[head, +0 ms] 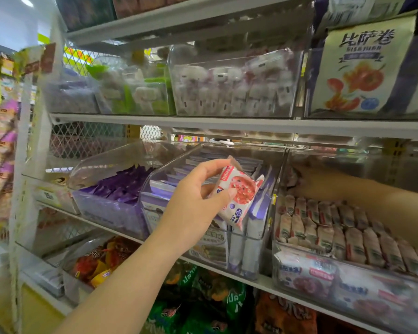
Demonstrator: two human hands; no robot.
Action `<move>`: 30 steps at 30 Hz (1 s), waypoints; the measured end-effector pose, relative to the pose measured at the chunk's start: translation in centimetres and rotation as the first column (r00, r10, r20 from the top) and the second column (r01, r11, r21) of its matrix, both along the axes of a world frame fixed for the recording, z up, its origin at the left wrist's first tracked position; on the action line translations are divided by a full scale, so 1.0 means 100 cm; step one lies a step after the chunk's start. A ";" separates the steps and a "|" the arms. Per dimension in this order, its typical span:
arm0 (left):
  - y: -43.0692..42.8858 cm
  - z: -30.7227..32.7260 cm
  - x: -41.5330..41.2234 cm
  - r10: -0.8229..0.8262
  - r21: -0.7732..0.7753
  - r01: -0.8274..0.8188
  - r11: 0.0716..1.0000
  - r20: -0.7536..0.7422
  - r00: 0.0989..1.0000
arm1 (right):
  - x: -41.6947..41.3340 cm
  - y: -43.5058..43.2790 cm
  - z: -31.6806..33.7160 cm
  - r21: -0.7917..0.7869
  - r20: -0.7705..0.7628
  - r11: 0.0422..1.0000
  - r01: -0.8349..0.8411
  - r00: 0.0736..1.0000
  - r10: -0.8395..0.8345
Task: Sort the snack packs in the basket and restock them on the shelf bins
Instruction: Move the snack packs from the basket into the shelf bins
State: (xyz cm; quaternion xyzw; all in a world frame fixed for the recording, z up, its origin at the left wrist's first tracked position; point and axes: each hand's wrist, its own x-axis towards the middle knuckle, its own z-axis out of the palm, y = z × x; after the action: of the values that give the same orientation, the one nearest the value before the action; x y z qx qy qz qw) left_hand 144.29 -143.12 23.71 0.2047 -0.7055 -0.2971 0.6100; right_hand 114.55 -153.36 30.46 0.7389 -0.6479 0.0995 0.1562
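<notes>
Left hand (198, 203) at center frame, thumb and curled fingers pinching one snack pack (239, 196) by its left edge. White wrapper, red cookie print. The pack hung tilted just above the middle clear bin (249, 251), over the upright purple-and-white packs, not yet in it. My right arm (372, 196) ran in from the right edge into the right-hand bin (323, 268) of striped packs. Right hand (297, 179) was deep at the back and blurred; couldn't tell if its fingers gripped anything. Handling, my guess: light, slick, crinkly film, air-puffed. The cookie inside was likely brittle, so no squeezing. Best hold was the crimped edge seam, or lightly across the flat faces. Front packs in the right-hand bin showed a similar red print, so it possibly belonged there. Basket not in view.
</notes>
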 end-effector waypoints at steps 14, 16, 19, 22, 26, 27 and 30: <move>0.020 0.024 -0.060 0.026 -0.111 -0.009 0.994 0.156 0.987 | 0.040 0.154 0.017 0.059 0.822 0.737 -0.673 0.452 0.347; 0.021 0.027 -0.069 0.044 -0.140 -0.017 0.990 0.191 0.981 | 0.042 0.161 0.011 0.002 0.810 0.736 -0.676 0.433 0.395; 0.021 0.029 -0.078 0.101 -0.210 -0.050 0.977 0.237 0.966 | 0.028 0.159 0.016 -0.085 0.734 0.876 -0.475 0.565 0.377; 0.016 0.028 -0.077 0.295 -0.343 -0.175 0.923 0.338 0.894 | -0.003 0.149 0.024 -0.159 0.371 0.985 -0.069 0.920 0.125; 0.009 0.033 -0.083 0.492 -0.492 -0.265 0.829 0.418 0.764 | -0.027 0.131 0.028 -0.248 0.127 0.949 0.194 0.978 -0.166; 0.007 0.036 -0.089 0.537 -0.544 -0.262 0.797 0.440 0.720 | -0.030 0.125 0.029 -0.252 0.087 0.939 0.233 0.972 -0.218; -0.003 0.049 -0.116 0.626 -0.651 -0.205 0.730 0.519 0.582 | -0.039 0.107 0.031 -0.266 0.087 0.936 0.232 0.972 -0.216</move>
State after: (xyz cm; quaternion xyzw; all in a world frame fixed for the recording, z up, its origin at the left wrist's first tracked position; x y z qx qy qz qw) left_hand 132.73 -143.46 28.63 0.2944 -0.8633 0.1697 0.3732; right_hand 110.69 -142.65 33.57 0.6284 -0.7119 0.1905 0.2491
